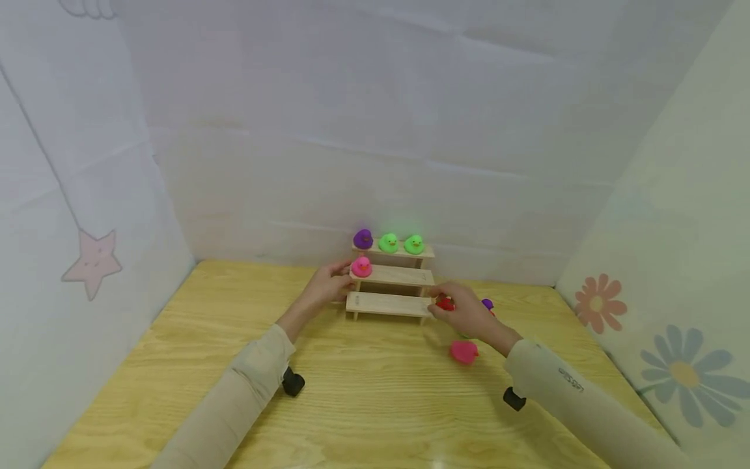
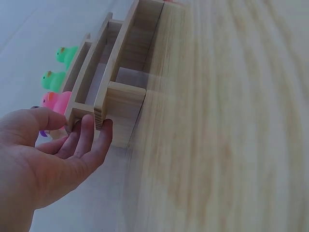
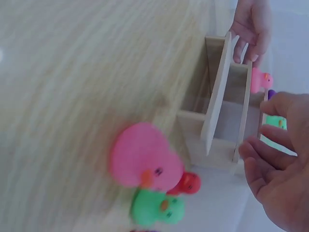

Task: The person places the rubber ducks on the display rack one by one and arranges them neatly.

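Note:
A three-step wooden display shelf [image 1: 391, 303] stands on the table between both hands. My left hand [image 1: 328, 285] holds its left end; in the left wrist view the thumb lies at the middle step and curled fingertips meet the board ends. At the opposite end, my right hand [image 1: 465, 312] holds the shelf, thumb and fingers bent about the middle board's end in the right wrist view. A purple duck [image 1: 362, 239] and two green ducks [image 1: 388, 243] sit on the top step. One pink duck [image 1: 361, 266] sits at the left of the middle step. The lowest step is bare.
Right of the shelf, loose ducks lie on the table: a pink duck [image 1: 464, 352], a red duck [image 1: 445, 304], a purple duck [image 1: 487, 303] and a green duck [image 3: 157, 207], some partly behind my right hand. White cloth walls [image 1: 375, 130] enclose the back and sides.

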### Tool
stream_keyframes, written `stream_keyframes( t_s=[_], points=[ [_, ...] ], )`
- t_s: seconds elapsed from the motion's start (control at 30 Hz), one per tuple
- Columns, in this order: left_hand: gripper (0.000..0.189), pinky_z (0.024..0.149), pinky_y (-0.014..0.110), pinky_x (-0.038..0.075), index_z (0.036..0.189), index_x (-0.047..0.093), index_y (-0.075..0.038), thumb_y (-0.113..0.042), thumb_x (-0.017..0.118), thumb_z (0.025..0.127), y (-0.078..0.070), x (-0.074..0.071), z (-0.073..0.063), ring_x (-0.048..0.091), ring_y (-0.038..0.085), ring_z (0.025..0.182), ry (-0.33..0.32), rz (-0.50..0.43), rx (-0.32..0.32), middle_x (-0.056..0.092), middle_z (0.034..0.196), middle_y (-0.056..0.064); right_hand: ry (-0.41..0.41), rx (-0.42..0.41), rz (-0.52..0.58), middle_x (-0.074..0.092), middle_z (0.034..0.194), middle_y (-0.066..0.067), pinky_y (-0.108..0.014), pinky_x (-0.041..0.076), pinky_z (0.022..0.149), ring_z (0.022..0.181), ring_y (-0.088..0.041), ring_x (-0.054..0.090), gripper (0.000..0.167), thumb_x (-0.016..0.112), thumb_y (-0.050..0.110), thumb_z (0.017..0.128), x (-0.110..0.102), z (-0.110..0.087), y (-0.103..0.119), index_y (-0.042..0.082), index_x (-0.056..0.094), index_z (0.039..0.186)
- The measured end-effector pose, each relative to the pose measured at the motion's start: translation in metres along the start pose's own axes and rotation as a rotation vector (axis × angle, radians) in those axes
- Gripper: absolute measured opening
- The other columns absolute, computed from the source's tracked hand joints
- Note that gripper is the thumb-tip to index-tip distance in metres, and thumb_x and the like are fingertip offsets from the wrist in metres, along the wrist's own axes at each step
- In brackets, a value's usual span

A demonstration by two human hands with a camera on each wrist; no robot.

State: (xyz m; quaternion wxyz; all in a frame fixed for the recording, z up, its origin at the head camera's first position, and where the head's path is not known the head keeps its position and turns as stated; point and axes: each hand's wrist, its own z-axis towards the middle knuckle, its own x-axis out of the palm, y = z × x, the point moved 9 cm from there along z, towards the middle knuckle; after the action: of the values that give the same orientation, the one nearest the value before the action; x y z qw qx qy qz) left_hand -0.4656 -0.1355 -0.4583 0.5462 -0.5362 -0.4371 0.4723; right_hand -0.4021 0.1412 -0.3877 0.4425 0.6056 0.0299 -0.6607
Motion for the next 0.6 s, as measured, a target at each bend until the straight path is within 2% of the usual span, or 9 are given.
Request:
stream_keyframes(
  t_s=[0.17,0.27,0.4,0.47,0.6],
  points=[
    [0.056,0.087,0.043,0.059,0.158,0.034,-0.002,-0.010,0.053,0.106,0.001,-0.001,0.000,0.061,0.042,0.118,-0.005,0.010,0.003,0.055,0.140,0.020,0.084,0.035,-0.018,0.067,0.112,0.001,-0.052,0.054,0.084,0.100,-0.028,0.062,0.034,0.072,0.031,0.098,0.002,-0.039,-0.018,0.009,0.069,0.123],
    [0.055,0.087,0.044,0.058,0.158,0.034,-0.002,-0.010,0.052,0.106,0.001,-0.003,0.000,0.062,0.041,0.117,-0.004,0.010,0.002,0.055,0.139,0.021,0.121,0.062,-0.015,0.066,0.117,0.000,-0.052,0.054,0.086,0.102,-0.029,0.061,0.036,0.074,0.033,0.096,0.005,-0.060,-0.031,0.012,0.067,0.124],
    [0.056,0.088,0.045,0.058,0.158,0.034,-0.004,-0.010,0.053,0.106,0.002,-0.004,0.000,0.063,0.039,0.115,-0.004,0.011,-0.005,0.057,0.137,0.019,0.122,0.011,-0.036,0.066,0.120,-0.009,-0.054,0.053,0.085,0.102,-0.027,0.061,0.038,0.077,0.022,0.094,0.007,-0.080,-0.039,0.006,0.065,0.126],
    [0.056,0.087,0.046,0.058,0.158,0.034,-0.004,-0.010,0.053,0.106,0.002,-0.004,0.001,0.063,0.039,0.114,-0.002,0.016,-0.002,0.057,0.136,0.019,0.114,-0.010,-0.059,0.065,0.118,-0.007,-0.054,0.054,0.084,0.101,-0.024,0.060,0.039,0.079,0.020,0.092,0.009,-0.087,-0.043,0.004,0.064,0.125],
    [0.056,0.086,0.044,0.059,0.158,0.033,-0.003,-0.011,0.054,0.106,0.003,-0.002,0.003,0.064,0.039,0.113,0.010,0.024,0.008,0.057,0.136,0.020,0.107,0.013,-0.076,0.063,0.114,0.002,-0.053,0.054,0.086,0.101,-0.017,0.059,0.041,0.081,0.023,0.090,0.013,-0.098,-0.053,0.007,0.065,0.124]
  ],
)
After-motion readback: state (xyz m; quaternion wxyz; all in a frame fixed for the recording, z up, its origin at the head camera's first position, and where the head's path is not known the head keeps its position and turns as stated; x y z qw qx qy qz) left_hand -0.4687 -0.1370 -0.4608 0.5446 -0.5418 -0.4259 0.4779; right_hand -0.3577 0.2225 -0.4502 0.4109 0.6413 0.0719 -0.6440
